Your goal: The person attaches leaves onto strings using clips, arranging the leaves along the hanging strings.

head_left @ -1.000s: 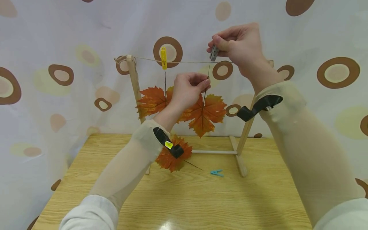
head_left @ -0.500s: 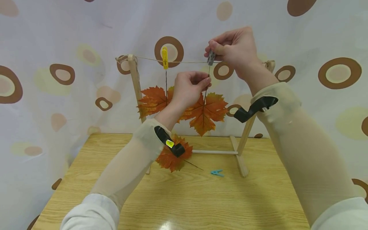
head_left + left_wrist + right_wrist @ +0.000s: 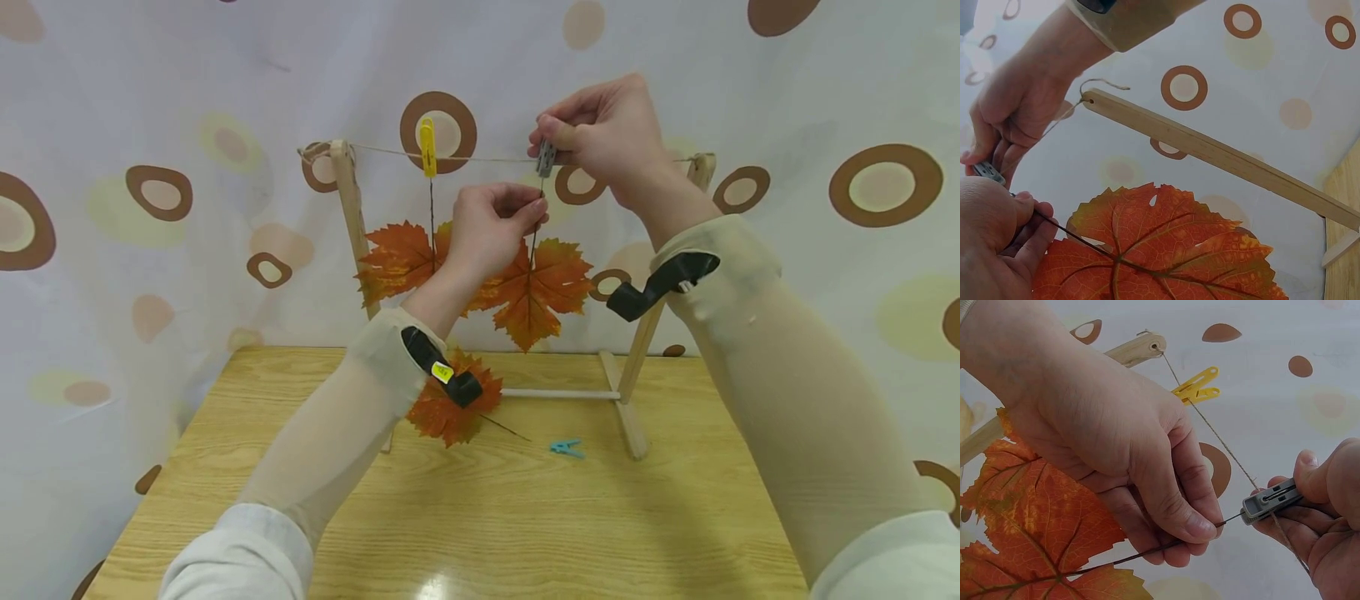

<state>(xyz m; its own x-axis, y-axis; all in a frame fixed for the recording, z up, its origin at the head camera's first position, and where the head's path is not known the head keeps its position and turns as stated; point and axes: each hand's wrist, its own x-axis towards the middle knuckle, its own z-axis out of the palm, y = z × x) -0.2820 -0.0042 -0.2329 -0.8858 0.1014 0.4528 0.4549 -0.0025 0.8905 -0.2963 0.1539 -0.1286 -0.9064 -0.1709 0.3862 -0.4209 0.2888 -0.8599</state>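
Note:
My left hand (image 3: 495, 229) pinches the dark stem of an orange leaf (image 3: 543, 287) between thumb and fingers, just under the string (image 3: 487, 159). My right hand (image 3: 611, 133) grips a grey clothespin (image 3: 1270, 500) at the string. In the right wrist view the string passes by the clothespin, and the stem's tip meets its front end. Left of my hands, a yellow clothespin (image 3: 427, 148) clips another orange leaf (image 3: 401, 258) to the string by its stem. In the left wrist view my left hand partly covers the grey clothespin.
A wooden frame (image 3: 348, 196) holds the string taut above the table (image 3: 480, 517). On the table lie a third leaf (image 3: 450, 417), partly behind my left wrist camera, and a light blue clothespin (image 3: 566, 448). A patterned cloth (image 3: 225, 67) hangs behind.
My right hand has moved down and left, bringing the grey clothespin from above the string onto it, at the stem's tip. My left hand stays nearly still, holding the stem.

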